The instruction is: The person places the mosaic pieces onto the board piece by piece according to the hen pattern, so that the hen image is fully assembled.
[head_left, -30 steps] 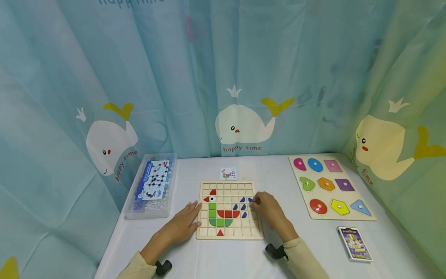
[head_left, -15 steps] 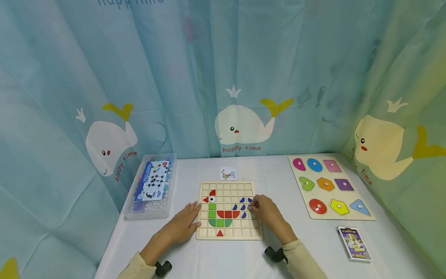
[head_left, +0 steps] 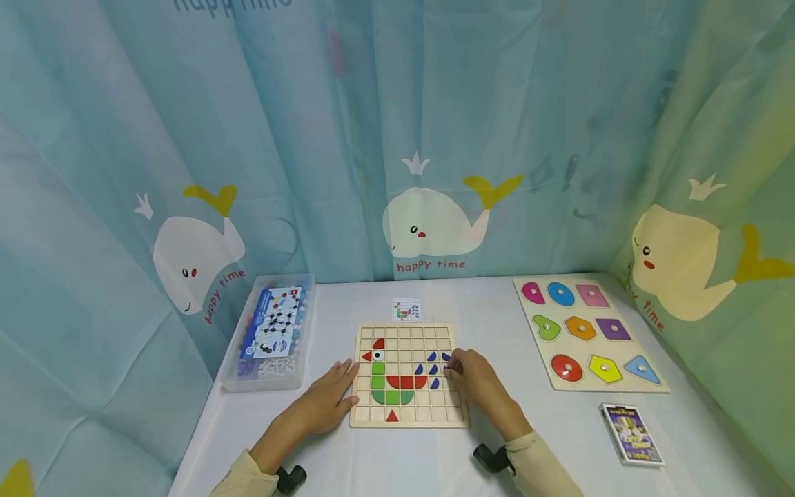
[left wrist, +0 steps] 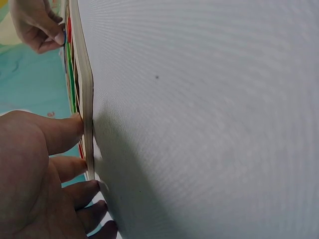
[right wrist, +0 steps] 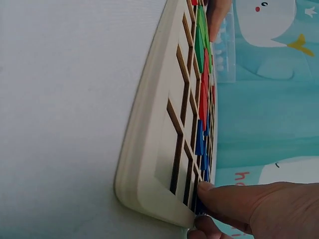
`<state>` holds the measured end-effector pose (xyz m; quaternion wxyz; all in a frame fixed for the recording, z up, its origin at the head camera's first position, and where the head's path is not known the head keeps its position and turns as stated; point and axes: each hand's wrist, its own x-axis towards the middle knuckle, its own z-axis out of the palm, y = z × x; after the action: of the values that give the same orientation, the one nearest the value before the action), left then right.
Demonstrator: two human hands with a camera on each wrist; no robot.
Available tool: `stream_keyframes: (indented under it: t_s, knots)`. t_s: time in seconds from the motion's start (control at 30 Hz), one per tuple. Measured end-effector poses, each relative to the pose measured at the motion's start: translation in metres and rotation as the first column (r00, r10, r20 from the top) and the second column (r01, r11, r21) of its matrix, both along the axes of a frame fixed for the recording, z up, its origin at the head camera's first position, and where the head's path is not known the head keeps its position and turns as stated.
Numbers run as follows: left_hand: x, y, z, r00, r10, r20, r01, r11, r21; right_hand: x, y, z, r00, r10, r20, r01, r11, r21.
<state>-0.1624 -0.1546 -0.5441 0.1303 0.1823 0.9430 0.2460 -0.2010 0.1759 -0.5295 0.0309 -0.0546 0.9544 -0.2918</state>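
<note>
A wooden grid board (head_left: 428, 415) lies on the table, holding coloured tiles laid out as a bird. Green squares (head_left: 378, 382), red pieces (head_left: 406, 381), a white eye tile (head_left: 378, 355) and several blue half-round pieces (head_left: 433, 369) sit in its cells. At the board's right side, my right hand (head_left: 475, 378) pinches a blue piece (right wrist: 200, 206) between thumb and fingers, low over the right-hand cells; the fingers hide much of it. My left hand (head_left: 326, 399) rests on the table with extended fingers, thumb and fingertips against the board's left edge.
A small pattern card (head_left: 406, 310) showing the bird lies behind the board. To the left stands a clear plastic box (head_left: 304, 359) of small parts. On the right are a knobbed shape puzzle (head_left: 539, 359) and a purple card box (head_left: 632, 435). A whale-print curtain (head_left: 348, 207) closes the back.
My right hand has shifted slightly toward me along the board's right side, from beside the upper blue piece to the cell below it. My left hand has stayed in place.
</note>
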Motion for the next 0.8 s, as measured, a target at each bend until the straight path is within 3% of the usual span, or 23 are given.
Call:
stream_keyframes:
  t_s: [0.23,0.5,0.8]
  knots:
    - [0.000,0.000,0.001,1.000,0.000,-0.002,0.000,1.000,0.002,0.001,0.000,0.002,1.000,-0.030,-0.008,0.030,0.998,0.058]
    - [0.000,0.001,0.002,1.000,0.000,-0.001,0.000,1.000,-0.002,0.002,0.017,0.011,0.998,-0.068,-0.012,0.068,0.997,0.022]
    - [0.001,0.001,0.002,1.000,0.003,-0.004,-0.003,1.000,-0.001,-0.002,0.059,0.020,0.985,-0.136,0.107,0.128,0.989,0.077]
